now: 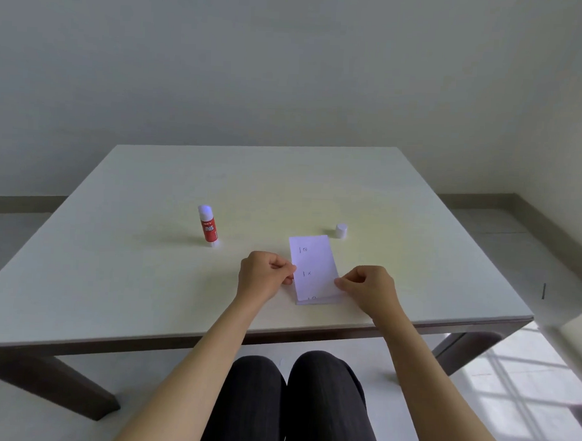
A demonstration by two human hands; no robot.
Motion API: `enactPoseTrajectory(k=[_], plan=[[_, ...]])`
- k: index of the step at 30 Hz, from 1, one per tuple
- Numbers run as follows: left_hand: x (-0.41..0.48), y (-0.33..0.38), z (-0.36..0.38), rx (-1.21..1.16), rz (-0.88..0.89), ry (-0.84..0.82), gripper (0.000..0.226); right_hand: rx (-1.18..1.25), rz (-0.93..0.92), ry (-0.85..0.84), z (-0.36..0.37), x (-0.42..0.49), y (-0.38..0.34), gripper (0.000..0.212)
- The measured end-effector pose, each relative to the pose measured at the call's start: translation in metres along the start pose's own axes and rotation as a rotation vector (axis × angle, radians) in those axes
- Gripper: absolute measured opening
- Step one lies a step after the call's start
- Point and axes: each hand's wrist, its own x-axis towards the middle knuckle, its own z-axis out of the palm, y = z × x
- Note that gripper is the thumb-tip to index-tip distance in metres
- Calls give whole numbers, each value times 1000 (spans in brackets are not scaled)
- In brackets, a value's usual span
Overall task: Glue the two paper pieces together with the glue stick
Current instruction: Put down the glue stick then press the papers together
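Both hands pinch a white paper piece (314,268) near the table's (147,280) front edge: left hand (264,276) on its left edge, right hand (368,287) on its right. A second piece's edge (319,301) peeks beneath. The uncapped glue stick (208,226) stands well left; its cap (341,230) sits just beyond the paper.

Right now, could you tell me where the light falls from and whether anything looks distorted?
Head view: shadows of the glue stick and cap stretch left, so light comes from the right; wide-angle lens bows the table edges; print on the paper too blurred to read.
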Motion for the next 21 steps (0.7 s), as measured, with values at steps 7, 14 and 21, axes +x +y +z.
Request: enactPoseTrajectory(k=[7, 14, 21], plan=[[3, 2, 3, 52, -15, 3, 8, -122, -52, -16, 2, 1, 2, 17], [5, 1, 4, 101, -20, -12, 9, -181, -83, -19, 5, 1, 2, 25], [6, 0, 8, 205, 9, -9, 12, -224, -110, -3, 10, 0, 3, 11]])
